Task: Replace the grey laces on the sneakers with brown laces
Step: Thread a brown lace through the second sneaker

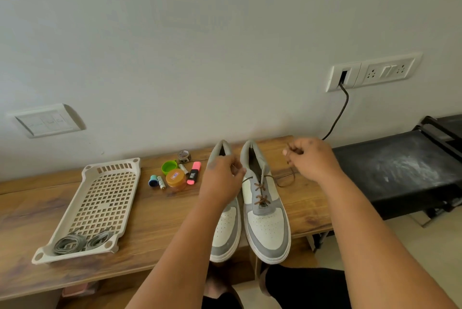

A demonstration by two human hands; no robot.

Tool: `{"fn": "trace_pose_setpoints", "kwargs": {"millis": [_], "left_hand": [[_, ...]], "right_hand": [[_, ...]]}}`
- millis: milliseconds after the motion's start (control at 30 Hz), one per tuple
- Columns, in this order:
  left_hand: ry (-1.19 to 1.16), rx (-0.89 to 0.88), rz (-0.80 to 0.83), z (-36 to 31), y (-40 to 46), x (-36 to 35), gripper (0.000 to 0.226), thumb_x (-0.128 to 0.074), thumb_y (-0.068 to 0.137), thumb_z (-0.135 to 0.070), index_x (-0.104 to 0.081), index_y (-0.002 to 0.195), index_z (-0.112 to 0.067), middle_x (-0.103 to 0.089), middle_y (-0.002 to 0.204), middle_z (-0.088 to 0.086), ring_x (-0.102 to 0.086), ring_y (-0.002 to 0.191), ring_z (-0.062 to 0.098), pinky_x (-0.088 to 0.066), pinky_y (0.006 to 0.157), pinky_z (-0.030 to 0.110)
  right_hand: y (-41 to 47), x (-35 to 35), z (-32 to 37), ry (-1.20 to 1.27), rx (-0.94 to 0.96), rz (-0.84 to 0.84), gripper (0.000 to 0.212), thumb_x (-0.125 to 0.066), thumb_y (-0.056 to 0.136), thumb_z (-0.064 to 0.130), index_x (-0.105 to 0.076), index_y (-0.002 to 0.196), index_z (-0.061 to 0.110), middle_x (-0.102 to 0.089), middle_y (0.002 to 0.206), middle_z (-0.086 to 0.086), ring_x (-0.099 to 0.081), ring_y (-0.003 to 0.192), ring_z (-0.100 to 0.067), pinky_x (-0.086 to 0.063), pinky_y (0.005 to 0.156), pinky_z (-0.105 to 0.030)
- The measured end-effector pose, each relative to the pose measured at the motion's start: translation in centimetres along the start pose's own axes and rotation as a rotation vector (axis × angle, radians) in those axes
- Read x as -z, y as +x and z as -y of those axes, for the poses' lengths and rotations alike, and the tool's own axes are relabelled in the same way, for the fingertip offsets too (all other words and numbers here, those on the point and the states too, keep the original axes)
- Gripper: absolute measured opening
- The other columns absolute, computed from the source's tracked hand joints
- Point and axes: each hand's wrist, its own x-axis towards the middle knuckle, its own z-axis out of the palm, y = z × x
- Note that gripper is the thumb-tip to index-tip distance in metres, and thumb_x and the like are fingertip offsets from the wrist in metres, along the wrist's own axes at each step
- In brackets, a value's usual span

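While the two grey-and-white sneakers stood side by side on the wooden bench (155, 228), toes toward the person, the right sneaker (266, 211) already had a brown lace (261, 193) crossed through its lower eyelets. The left hand (221, 180) pinched one end of that lace above the left sneaker (225, 233), and the right hand (308, 158) was curled around the other end, which trailed in a loop on the wood beside the shoe. Off to the left, the grey laces (80, 242) lay bundled in the near corner of a beige perforated tray (105, 198), with a small orange jar (176, 178) and a pink highlighter (194, 173) between tray and shoes.
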Motion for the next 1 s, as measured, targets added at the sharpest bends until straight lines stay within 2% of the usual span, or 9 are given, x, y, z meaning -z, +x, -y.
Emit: {"fn": "trace_pose_setpoints", "kwargs": {"millis": [67, 133, 200, 267, 400, 533, 700, 867, 1000], "left_hand": [[0.000, 0.010, 0.049, 0.8, -0.3, -1.5, 0.009, -0.065, 0.092, -0.027, -0.065, 0.097, -0.019, -0.064, 0.098, -0.004, -0.060, 0.087, 0.010, -0.047, 0.072, 0.021], [0.048, 0.030, 0.092, 1.3, -0.4, -2.8, 0.012, -0.065, 0.093, -0.025, -0.068, 0.102, -0.019, -0.066, 0.103, -0.003, -0.062, 0.096, 0.014, -0.052, 0.085, 0.032], [0.124, 0.043, 0.139, 1.4, -0.2, -3.8, 0.015, -0.062, 0.094, -0.026, -0.071, 0.104, -0.019, -0.068, 0.103, -0.002, -0.063, 0.096, 0.016, -0.054, 0.088, 0.035], [0.165, 0.070, 0.161, 1.3, 0.0, -4.4, 0.017, -0.060, 0.095, -0.029, -0.072, 0.101, -0.018, -0.068, 0.099, 0.000, -0.063, 0.091, 0.016, -0.054, 0.083, 0.032], [-0.031, 0.186, 0.112, 0.9, 0.2, -5.0, 0.030, -0.061, 0.095, -0.041, -0.063, 0.077, -0.016, -0.057, 0.066, -0.005, -0.052, 0.059, 0.007, -0.041, 0.058, 0.021], [-0.221, 0.315, 0.131, 0.4, 0.2, -5.7, 0.036, -0.069, 0.089, -0.041, -0.056, 0.066, -0.016, -0.054, 0.060, -0.001, -0.049, 0.056, 0.014, -0.046, 0.061, 0.030], [-0.286, 0.411, 0.203, 0.1, 0.4, -5.7, 0.035, -0.068, 0.089, -0.028, -0.052, 0.060, -0.016, -0.049, 0.056, -0.001, -0.048, 0.057, 0.016, -0.046, 0.064, 0.031], [-0.342, 0.419, 0.292, -0.2, 0.2, -4.6, 0.024, -0.065, 0.088, -0.024, -0.055, 0.069, -0.014, -0.049, 0.060, 0.000, -0.048, 0.059, 0.014, -0.044, 0.061, 0.026], [-0.331, 0.387, 0.274, 0.0, 0.1, -3.8, 0.030, -0.063, 0.092, -0.034, -0.064, 0.076, -0.009, -0.049, 0.059, -0.002, -0.046, 0.056, 0.012, -0.042, 0.059, 0.024]], "right_hand": [[0.3, -1.4, -1.1, -0.028, -0.034, 0.119, 0.011, -0.058, 0.097, 0.021, -0.067, 0.103, 0.019, -0.069, 0.102, 0.001, -0.064, 0.091, -0.013, -0.050, 0.082, -0.027], [0.4, -2.4, -1.6, -0.085, -0.057, 0.222, 0.020, -0.057, 0.097, 0.018, -0.065, 0.115, 0.023, -0.066, 0.114, 0.004, -0.059, 0.097, -0.011, -0.046, 0.085, -0.026], [0.4, -3.1, -1.7, -0.113, -0.086, 0.314, 0.033, -0.058, 0.097, 0.017, -0.057, 0.129, 0.025, -0.062, 0.125, 0.004, -0.057, 0.109, -0.015, -0.046, 0.092, -0.030], [0.5, -3.5, -1.5, -0.107, -0.084, 0.346, 0.040, -0.059, 0.096, 0.015, -0.052, 0.134, 0.028, -0.058, 0.131, 0.004, -0.054, 0.116, -0.017, -0.046, 0.090, -0.029], [0.4, -4.3, -1.2, -0.115, -0.008, 0.311, 0.026, -0.062, 0.094, 0.016, -0.061, 0.117, 0.029, -0.057, 0.120, 0.006, -0.051, 0.103, -0.010, -0.037, 0.067, -0.015], [0.3, -5.0, -0.9, -0.076, -0.021, 0.332, 0.023, -0.062, 0.094, 0.014, -0.060, 0.115, 0.023, -0.062, 0.108, 0.005, -0.058, 0.102, -0.013, -0.048, 0.086, -0.027], [0.3, -4.8, -0.9, -0.052, -0.030, 0.331, 0.020, -0.062, 0.094, 0.016, -0.062, 0.112, 0.025, -0.063, 0.103, 0.006, -0.059, 0.098, -0.012, -0.050, 0.085, -0.028], [0.2, -4.7, -0.8, -0.033, -0.043, 0.344, 0.019, -0.061, 0.094, 0.019, -0.064, 0.113, 0.024, -0.065, 0.104, 0.005, -0.062, 0.100, -0.013, -0.053, 0.090, -0.033], [0.2, -4.5, -0.8, -0.028, -0.054, 0.360, 0.018, -0.058, 0.096, 0.019, -0.064, 0.113, 0.022, -0.066, 0.106, 0.003, -0.062, 0.100, -0.015, -0.053, 0.091, -0.036]]}}
